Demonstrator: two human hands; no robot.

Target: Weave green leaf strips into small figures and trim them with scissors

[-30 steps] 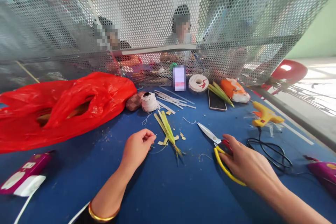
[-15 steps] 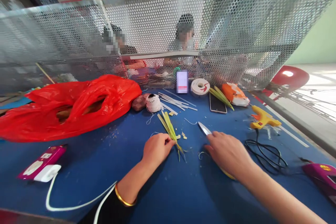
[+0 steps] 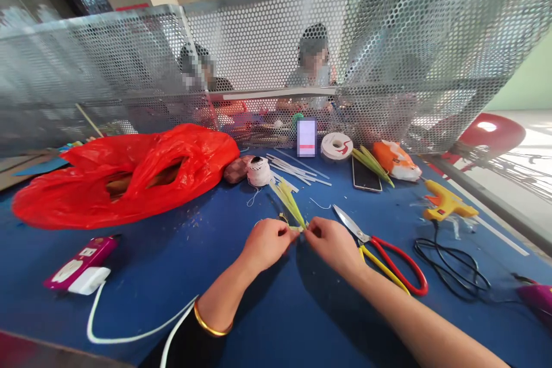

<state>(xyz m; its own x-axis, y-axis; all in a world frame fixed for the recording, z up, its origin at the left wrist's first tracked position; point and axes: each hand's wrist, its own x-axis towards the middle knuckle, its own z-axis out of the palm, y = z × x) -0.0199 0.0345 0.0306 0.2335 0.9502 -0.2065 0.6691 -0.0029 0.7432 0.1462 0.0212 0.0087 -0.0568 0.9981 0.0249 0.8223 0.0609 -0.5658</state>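
My left hand (image 3: 269, 244) and my right hand (image 3: 334, 244) meet over the blue table, fingertips pinched close together. Between them is the lower end of a yellow-green leaf bundle (image 3: 290, 202), its long blades pointing up and to the left. Both hands grip this end; the exact hold is partly covered by my fingers. Just right of my right hand lie scissors (image 3: 371, 238), blades apart, with one red and one yellow handle. A ball of white thread (image 3: 259, 171) stands beyond the bundle, a loose end trailing from it.
A red plastic bag (image 3: 129, 178) fills the left side. White strips (image 3: 293, 168), a ribbon roll (image 3: 336, 146) and a dark phone (image 3: 366, 175) lie behind. A yellow glue gun (image 3: 448, 201) with a coiled cable sits right. A perforated metal screen (image 3: 259, 29) separates me from two people.
My right hand has left the scissors on the table and moved left to the leaf bundle. My left hand keeps its pinch; the bundle's lower end is now between both hands.
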